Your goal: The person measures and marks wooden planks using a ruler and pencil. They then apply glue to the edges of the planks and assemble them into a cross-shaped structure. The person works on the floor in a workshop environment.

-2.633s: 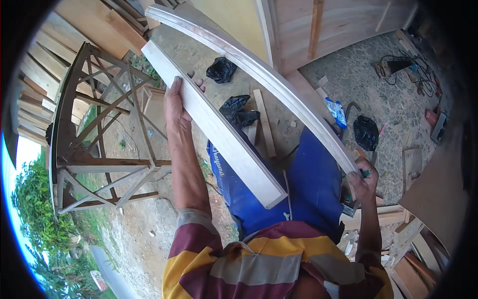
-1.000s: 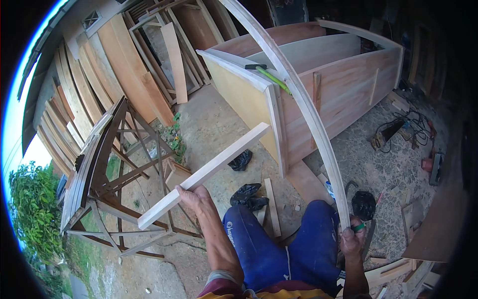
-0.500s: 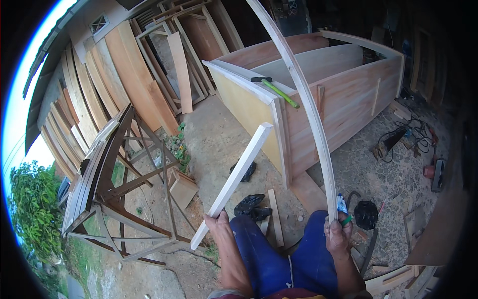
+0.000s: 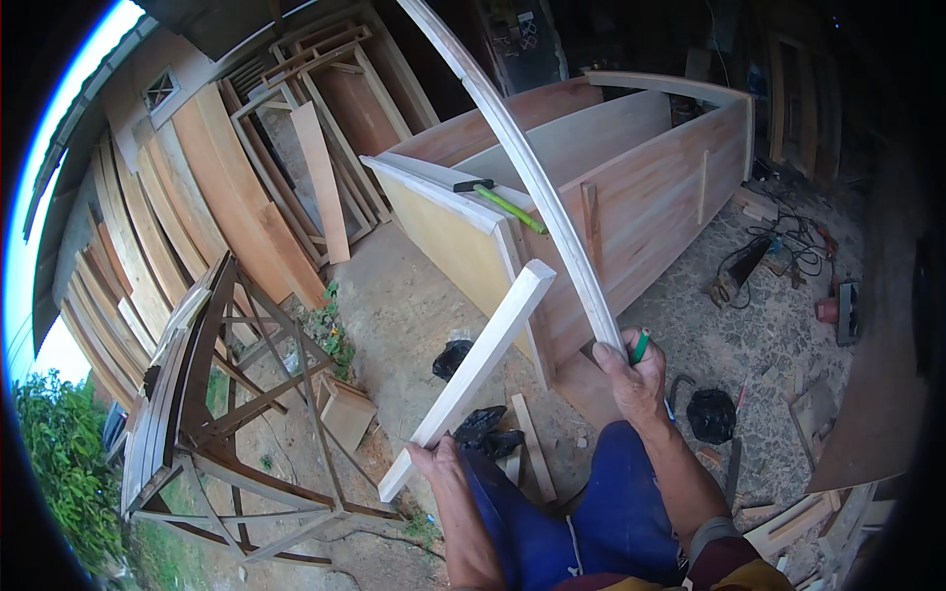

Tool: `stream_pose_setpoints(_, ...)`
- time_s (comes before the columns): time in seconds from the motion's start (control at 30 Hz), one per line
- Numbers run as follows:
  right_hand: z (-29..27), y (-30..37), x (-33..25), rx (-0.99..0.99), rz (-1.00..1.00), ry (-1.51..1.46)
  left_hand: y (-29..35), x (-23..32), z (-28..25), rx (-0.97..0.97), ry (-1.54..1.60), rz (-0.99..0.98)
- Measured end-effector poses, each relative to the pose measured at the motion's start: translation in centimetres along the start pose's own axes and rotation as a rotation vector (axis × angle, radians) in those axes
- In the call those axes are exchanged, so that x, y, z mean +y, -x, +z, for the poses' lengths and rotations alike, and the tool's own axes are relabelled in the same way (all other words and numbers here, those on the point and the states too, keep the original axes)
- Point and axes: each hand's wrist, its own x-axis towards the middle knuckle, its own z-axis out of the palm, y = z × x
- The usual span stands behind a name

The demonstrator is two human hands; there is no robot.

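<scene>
My left hand (image 4: 439,460) is closed around the lower end of a short, pale square wooden batten (image 4: 483,369), which slants up and to the right. A long thin wooden strip (image 4: 527,167), shaped like moulding, rises from my right hand (image 4: 636,382) and runs out past the top edge of the view. The same hand also holds a green pencil-like stick (image 4: 641,345) between its fingers. Beyond the strip lies a large wooden cabinet carcass (image 4: 645,222). On its near corner rests a hammer (image 4: 507,204) with a green handle.
Boards (image 4: 207,187) and frames lean on the wall at the back left. A slatted wooden stand (image 4: 172,394) is at the left. Black plastic bags (image 4: 711,416) and a loose batten (image 4: 533,448) lie around my legs. A handsaw (image 4: 734,281) and cables are at the right.
My right hand has lifted forward, away from my knee, carrying the long strip and the green stick. My left hand still grips the short batten. The view has shifted somewhat to the right.
</scene>
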Motion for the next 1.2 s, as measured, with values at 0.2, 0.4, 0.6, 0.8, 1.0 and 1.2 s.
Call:
stream_pose_setpoints(0.2,-4.3,-4.3,-2.2,-0.090,-0.098,0.369,-0.2,-0.1,0.9,0.007,-0.023,-0.007)
stream_pose_setpoints(0.4,-5.6,-5.2,-3.1,-0.207,-0.112,0.619,-1.2,0.9,0.2,-0.025,-0.020,-0.004)
stream_pose_setpoints(0.6,-6.5,-2.6,0.8,-0.113,0.009,0.298,0.3,-0.4,0.5,-0.036,-0.012,0.002)
stream_pose_setpoints(0.8,-2.7,2.4,3.2,-0.006,0.019,-0.111,1.0,-0.4,0.7,-0.019,-0.038,0.005)
stream_pose_setpoints(1.0,2.1,1.9,-0.7,-0.200,0.101,-0.344,1.4,-0.1,0.9,-0.107,-0.090,0.040)
stream_pose_setpoints(1.2,7.9,2.5,-0.3,0.068,0.509,-0.686,6.8,-2.1,3.0,-0.236,-0.144,0.062)
